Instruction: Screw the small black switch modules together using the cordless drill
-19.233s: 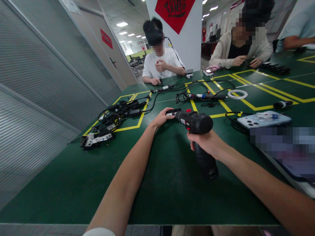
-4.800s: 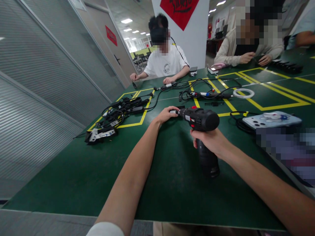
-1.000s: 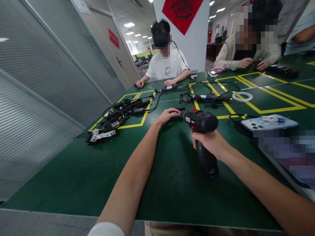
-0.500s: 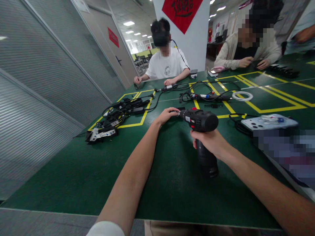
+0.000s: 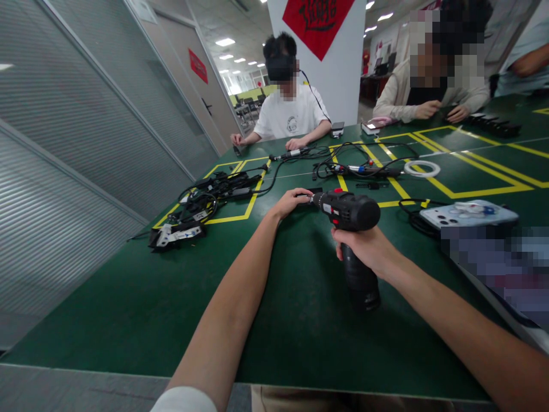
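My right hand [image 5: 362, 243] is wrapped round the grip of a black cordless drill [image 5: 351, 210] with red switches. The drill lies level in the air above the green table [image 5: 295, 309], its chuck pointing left and away from me. At the chuck's front end my left hand [image 5: 291, 203] reaches in with its fingers together and bent down. Just behind those fingers a small dark flat piece [image 5: 316, 190] shows on the table. Whether the left fingers grip that piece or the drill's tip is hidden.
Tangled black cables [image 5: 214, 197] lie at the left, beside a white-and-black part [image 5: 176, 233]. Further back are a pen-like electric screwdriver [image 5: 364, 170] and a white ring [image 5: 421, 167]. A phone [image 5: 469, 213] lies at the right. Two people [image 5: 294, 111] sit across the table.
Both my hands and the drill stay practically in place. Across the table, one person's hand at the left has shifted slightly.
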A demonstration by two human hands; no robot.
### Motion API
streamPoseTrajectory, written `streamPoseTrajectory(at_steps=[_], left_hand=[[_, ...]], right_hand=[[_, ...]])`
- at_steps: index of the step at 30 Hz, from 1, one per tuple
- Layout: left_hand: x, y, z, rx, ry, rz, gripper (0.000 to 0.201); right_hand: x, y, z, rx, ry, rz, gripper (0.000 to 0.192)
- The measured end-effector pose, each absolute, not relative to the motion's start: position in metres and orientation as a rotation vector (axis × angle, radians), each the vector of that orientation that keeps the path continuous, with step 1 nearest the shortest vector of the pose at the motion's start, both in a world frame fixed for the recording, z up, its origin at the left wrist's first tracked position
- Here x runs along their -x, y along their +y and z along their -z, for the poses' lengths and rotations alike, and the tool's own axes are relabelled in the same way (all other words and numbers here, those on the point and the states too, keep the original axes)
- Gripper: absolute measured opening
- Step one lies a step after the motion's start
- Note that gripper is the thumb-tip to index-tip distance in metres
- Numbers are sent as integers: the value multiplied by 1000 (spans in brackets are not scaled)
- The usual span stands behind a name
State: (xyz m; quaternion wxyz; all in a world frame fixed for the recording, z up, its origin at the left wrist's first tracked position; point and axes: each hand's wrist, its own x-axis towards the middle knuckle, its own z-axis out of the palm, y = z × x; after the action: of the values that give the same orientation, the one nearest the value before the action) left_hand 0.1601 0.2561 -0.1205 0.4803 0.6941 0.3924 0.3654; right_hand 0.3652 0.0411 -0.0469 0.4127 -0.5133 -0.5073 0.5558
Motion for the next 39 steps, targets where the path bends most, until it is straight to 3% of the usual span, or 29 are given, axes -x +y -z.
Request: streamPoseTrajectory(at_steps=[29,39], left_hand=[[-161,256,118,-1756,1006,-888,35],[-162,255,117,-1746,1025,-881,35]], right_hand=[[-372,39,43,1174,-1115,-1509,16],[-384,33,25,1328,-1102,-1560,15]])
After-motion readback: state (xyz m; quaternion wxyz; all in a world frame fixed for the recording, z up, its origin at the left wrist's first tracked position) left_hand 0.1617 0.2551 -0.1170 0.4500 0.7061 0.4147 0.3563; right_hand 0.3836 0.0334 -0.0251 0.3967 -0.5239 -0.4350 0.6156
